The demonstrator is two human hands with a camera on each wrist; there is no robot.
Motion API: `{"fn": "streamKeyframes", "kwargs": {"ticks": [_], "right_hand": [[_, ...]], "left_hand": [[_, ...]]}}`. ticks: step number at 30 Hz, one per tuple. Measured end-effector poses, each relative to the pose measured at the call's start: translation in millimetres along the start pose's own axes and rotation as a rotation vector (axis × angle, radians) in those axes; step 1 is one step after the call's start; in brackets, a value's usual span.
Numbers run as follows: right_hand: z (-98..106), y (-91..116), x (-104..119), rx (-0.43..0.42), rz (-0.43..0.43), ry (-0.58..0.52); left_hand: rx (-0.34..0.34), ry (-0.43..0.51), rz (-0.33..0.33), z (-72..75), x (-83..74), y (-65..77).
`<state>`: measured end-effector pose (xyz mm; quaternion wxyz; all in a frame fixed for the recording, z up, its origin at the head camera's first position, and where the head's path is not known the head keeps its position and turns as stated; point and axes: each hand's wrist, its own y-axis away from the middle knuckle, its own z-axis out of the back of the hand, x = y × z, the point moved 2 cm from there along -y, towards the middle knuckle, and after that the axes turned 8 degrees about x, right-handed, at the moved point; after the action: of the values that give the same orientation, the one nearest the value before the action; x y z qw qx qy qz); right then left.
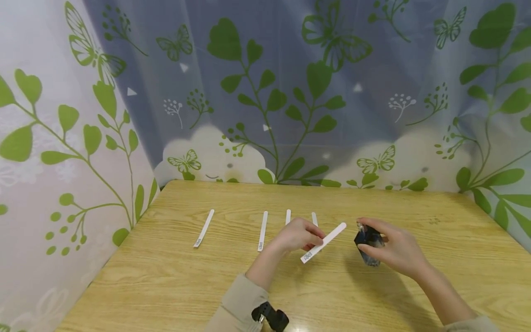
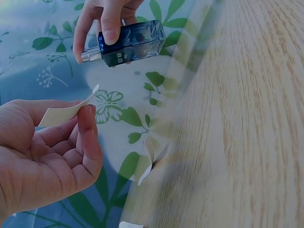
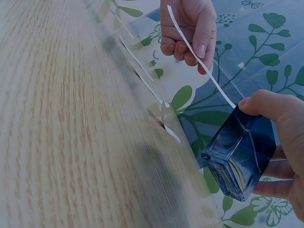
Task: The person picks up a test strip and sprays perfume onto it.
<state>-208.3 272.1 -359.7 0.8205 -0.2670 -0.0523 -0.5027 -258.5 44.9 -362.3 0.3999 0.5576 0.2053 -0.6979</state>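
My left hand (image 1: 295, 236) pinches a white paper scent strip (image 1: 332, 236) between thumb and fingers, above the table. The strip slants up to the right, with small dark print at its lower end. In my right hand (image 1: 400, 249) is a dark blue glass perfume bottle (image 1: 369, 244), held off the table and tilted. In the left wrist view the bottle (image 2: 137, 45) lies nearly sideways, its silver sprayer (image 2: 91, 55) pointing toward the left hand's side, with a fingertip at the sprayer's end. Strip and bottle are apart in the head view.
Several more white strips lie in a row on the wooden table (image 1: 166, 281), among them a far-left strip (image 1: 205, 228) and a middle strip (image 1: 263, 230). My left hand partly covers two others. A leaf-and-butterfly patterned curtain (image 1: 290, 115) hangs behind the table's far edge.
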Motion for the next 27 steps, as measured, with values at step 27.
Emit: {"fn": "streamKeyframes", "kwargs": {"ticks": [27], "right_hand": [[0.2,0.7,3.0,-0.004,0.018,0.016]], "left_hand": [[-0.010,0.012,0.027,1.8,-2.3,2.1]]}}
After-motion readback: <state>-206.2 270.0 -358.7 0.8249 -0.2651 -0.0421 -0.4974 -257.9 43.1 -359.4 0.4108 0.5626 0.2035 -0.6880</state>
